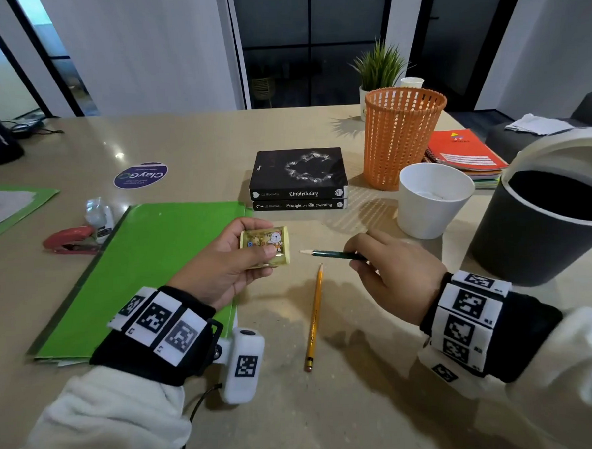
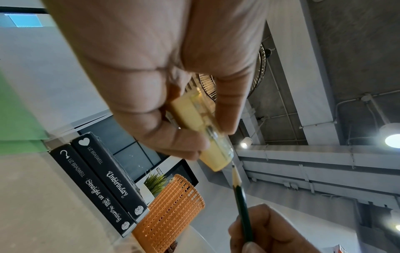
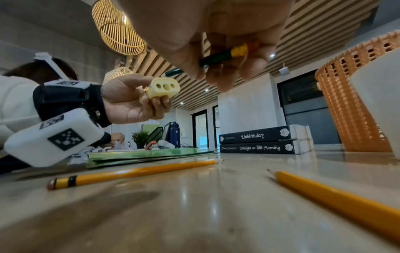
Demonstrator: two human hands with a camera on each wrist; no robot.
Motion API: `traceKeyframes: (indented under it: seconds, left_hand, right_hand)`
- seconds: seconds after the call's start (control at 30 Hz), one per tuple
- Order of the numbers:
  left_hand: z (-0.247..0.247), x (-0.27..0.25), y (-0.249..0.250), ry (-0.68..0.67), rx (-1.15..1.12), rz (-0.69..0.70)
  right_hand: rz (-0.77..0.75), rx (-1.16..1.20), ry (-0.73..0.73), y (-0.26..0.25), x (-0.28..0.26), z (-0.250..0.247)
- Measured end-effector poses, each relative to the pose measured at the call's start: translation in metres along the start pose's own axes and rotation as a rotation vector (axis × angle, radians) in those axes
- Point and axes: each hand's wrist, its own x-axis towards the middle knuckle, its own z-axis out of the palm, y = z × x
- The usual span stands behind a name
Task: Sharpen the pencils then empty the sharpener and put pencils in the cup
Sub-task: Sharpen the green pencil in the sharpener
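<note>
My left hand grips a small yellow sharpener with a cartoon sticker, held above the table; its end face with three holes points right. My right hand pinches a dark green pencil, whose sharpened tip points left, a short gap from the sharpener. A yellow pencil lies on the table between my hands, tip away from me. A second yellow pencil lies under my right hand, seen only in the right wrist view. The white cup stands at the right.
Two stacked black books and an orange mesh basket stand behind the hands. A dark bin with a white rim is at the far right. A green folder and a red stapler lie at the left.
</note>
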Motion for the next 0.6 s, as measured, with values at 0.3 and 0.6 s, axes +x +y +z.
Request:
traceKeyframes:
  seconds: [0.3, 0.6]
  left_hand:
    - [-0.012, -0.005, -0.002, 0.024, -0.080, 0.015]
    - [-0.014, -0.005, -0.011, -0.020, -0.068, -0.014]
  right_hand:
    - [-0.001, 0.041, -0.028, -0.006, 0.000, 0.010]
    - [-0.012, 0.019, -0.011, -0.005, 0.000, 0.014]
